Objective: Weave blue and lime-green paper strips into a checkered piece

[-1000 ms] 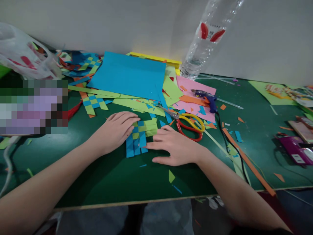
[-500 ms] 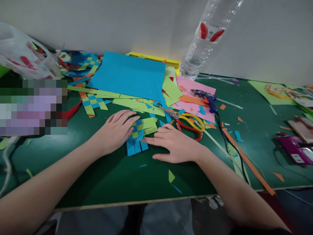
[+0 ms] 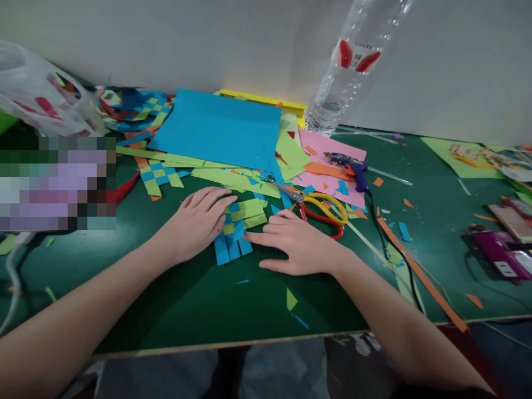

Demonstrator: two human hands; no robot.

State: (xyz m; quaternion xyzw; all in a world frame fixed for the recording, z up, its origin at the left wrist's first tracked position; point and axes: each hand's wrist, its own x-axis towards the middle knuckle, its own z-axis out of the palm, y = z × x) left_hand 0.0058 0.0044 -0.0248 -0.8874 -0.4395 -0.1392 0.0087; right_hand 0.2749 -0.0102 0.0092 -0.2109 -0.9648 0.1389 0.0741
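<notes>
Head view looks down on a green table (image 3: 187, 299) littered with paper offcuts, where a small woven patch (image 3: 235, 226) of blue and green strips lies between the person's two hands. The left hand (image 3: 195, 224) lies flat, fingers extended, pressing on the patch's left edge and gripping nothing. The right hand (image 3: 297, 244) is also flat and empty, its fingertips (image 3: 249, 237) touching the patch's right lower edge. The middle of the patch shows a checkered weave of a few rows, so the interlacing looks well begun. Loose blue ends (image 3: 228, 252) stick out toward the person and loose green ends (image 3: 254, 210) fan to the right, so tightening and trimming appear to remain. Yellow-handled scissors (image 3: 326, 213) lie just beside the right hand. A similar woven piece (image 3: 160, 177) rests near the far left, below a large blue sheet (image 3: 220, 130). A glue gun (image 3: 353, 166) lies further right on pink paper.
</notes>
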